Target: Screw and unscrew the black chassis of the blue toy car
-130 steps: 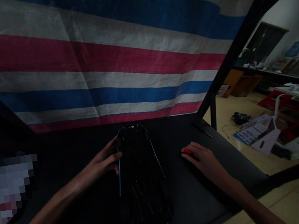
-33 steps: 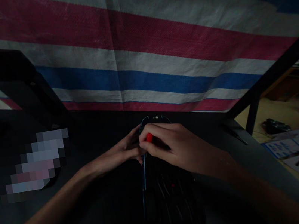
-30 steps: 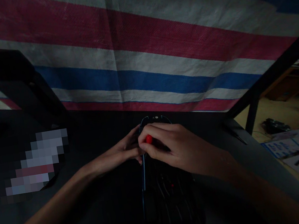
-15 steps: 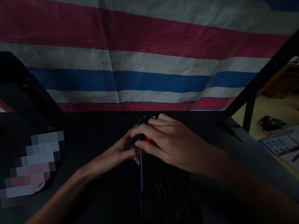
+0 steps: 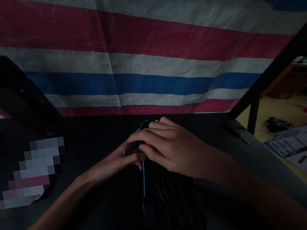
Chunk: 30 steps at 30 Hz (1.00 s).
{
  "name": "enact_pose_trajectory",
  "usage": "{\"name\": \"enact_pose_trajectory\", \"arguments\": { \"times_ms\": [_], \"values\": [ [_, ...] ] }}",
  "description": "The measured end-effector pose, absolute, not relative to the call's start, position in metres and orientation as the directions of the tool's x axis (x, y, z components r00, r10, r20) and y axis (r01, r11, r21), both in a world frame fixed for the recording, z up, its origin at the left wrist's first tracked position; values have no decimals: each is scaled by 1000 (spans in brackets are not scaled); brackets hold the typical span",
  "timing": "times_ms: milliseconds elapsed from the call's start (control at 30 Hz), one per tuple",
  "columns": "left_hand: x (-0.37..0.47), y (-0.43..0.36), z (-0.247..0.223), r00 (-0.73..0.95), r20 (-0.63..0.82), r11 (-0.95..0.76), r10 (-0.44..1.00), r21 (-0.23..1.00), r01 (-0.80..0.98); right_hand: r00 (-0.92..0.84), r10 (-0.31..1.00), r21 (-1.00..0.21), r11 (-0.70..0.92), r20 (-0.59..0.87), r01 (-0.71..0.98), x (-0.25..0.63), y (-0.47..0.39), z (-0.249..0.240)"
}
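A dark, ribbed device (image 5: 176, 212) with a small red dot lies on the black table below my hands, its details lost in shadow. Along its left side runs a thin bluish edge (image 5: 144, 184) that curves over at the top. My left hand (image 5: 129, 155) is at the upper part of this edge, fingers bent around it. From the right, my right hand (image 5: 160, 143) reaches over the same spot, thumb and forefinger close together. A bit of red shows between its fingers, but what they pinch is too hidden to tell.
A black stand (image 5: 18, 89) rises at the left, with a blurred-out item (image 5: 31, 173) before it. A thin tool (image 5: 241, 138) lies near the table's right edge. Striped sheeting (image 5: 144, 54) hangs behind; boxes (image 5: 292, 143) lie beyond on the right.
My right hand has shifted slightly left, its forefinger reaching further over my left fingers, and less red shows. The whole view has moved a little.
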<state>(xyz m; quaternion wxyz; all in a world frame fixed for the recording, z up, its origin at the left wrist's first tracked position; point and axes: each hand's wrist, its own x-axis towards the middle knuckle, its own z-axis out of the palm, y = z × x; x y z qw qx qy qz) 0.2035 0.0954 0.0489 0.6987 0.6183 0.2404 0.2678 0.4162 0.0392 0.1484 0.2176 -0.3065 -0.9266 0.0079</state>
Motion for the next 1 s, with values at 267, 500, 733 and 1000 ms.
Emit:
{"name": "enact_pose_trajectory", "arguments": {
  "times_ms": [267,500,733,1000],
  "values": [
    [203,94,51,727,-29,121,686,990,-74,-719,607,-179,792,339,584,419,38,152],
    [198,96,44,711,-82,186,698,980,-71,-720,627,-212,779,297,590,418,39,154],
    [200,94,50,713,-41,118,700,991,-59,-769,574,-224,819,282,529,422,40,155],
    [199,94,45,706,-43,134,707,988,-74,-725,610,-197,791,319,579,417,37,150]
  ]
}}
